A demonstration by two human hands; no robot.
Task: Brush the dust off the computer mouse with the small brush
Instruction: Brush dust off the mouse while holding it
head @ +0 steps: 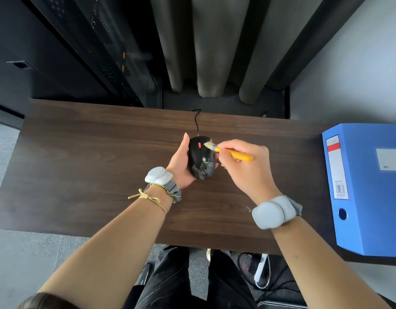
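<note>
A black computer mouse (pixel 198 156) with an orange scroll wheel rests in my left hand (pixel 181 166), held above the middle of the dark wooden desk (pixel 92 157). Grey-white dust covers the mouse's near end. Its black cable runs away over the desk's far edge. My right hand (pixel 246 166) grips a small brush (pixel 228 151) with a yellow handle and pale bristles. The bristles touch the mouse's far right side, beside the wheel.
A blue lever-arch binder (pixel 369 188) lies on the desk at the right edge. Grey curtains (pixel 215 45) and a dark cabinet (pixel 65 50) stand behind the desk. A white power strip with cables (pixel 261 273) lies on the floor under the desk, beside my legs.
</note>
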